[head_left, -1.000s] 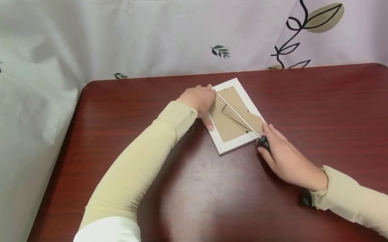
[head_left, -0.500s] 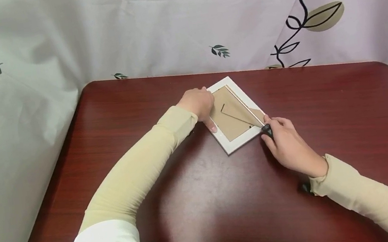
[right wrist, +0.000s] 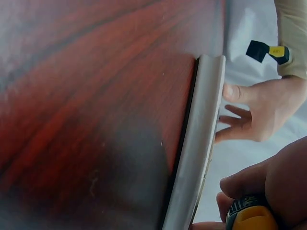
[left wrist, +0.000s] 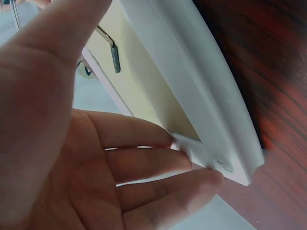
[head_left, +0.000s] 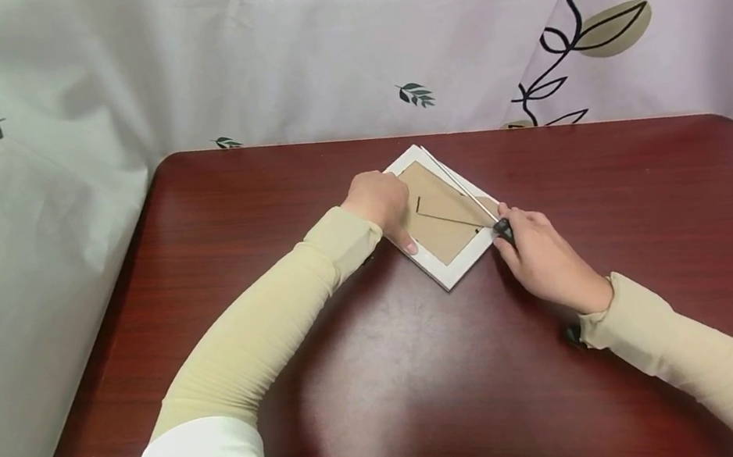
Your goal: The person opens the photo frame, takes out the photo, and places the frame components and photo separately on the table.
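Observation:
A white picture frame (head_left: pixel 450 276) lies back side up on the table, its brown backing board (head_left: pixel 447 236) showing with a stand flap outlined in it. My left hand (head_left: pixel 382 201) rests on the frame's left side, thumb on the near part of the rim. In the left wrist view its fingers (left wrist: pixel 148 165) are extended, tips at a frame corner. My right hand (head_left: pixel 545 257) grips the black-and-yellow handle of a screwdriver (right wrist: pixel 254 218) at the right corner. Its thin metal shaft (head_left: pixel 459 183) runs along the frame's upper right side, the tip near the far corner.
The dark red wooden table (head_left: pixel 378 400) has rounded far corners. Behind it and at the left hangs a pale curtain (head_left: pixel 311 47) with leaf prints. A small black-and-yellow device (right wrist: pixel 276 51) is at the left wrist.
The frame has turned counter-clockwise under my left hand. My right hand has shifted slightly up and right, and the screwdriver shaft has swept from the middle of the backing board to the right-hand rim.

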A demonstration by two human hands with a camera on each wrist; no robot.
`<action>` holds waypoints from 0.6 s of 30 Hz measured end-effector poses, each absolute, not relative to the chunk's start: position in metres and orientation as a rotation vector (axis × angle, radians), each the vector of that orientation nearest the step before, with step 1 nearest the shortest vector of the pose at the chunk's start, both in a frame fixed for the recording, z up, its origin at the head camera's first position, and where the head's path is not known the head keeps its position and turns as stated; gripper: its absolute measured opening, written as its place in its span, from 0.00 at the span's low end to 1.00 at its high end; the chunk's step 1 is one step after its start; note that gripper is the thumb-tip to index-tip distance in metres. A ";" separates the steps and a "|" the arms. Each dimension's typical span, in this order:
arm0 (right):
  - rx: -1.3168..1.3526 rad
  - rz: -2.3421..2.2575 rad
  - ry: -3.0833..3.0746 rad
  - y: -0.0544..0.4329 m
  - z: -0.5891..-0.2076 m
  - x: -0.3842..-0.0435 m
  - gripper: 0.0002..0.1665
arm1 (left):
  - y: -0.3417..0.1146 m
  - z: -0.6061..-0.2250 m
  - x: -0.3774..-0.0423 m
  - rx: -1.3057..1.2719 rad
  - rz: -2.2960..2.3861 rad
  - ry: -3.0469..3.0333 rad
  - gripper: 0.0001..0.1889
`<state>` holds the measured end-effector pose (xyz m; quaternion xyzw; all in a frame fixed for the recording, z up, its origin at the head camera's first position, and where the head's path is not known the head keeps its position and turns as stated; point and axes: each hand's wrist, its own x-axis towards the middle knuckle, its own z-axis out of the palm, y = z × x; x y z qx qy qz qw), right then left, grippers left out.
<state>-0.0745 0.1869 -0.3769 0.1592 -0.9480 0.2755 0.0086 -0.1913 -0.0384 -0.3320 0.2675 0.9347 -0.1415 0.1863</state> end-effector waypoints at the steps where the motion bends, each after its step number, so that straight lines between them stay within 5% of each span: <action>1: 0.493 0.860 -2.972 0.187 -0.377 -0.076 0.31 | -0.038 -0.333 -0.191 0.753 -0.408 2.631 0.41; 18: 0.496 0.779 -3.080 0.192 -0.373 -0.103 0.33 | -0.034 -0.339 -0.176 0.719 -0.427 2.698 0.38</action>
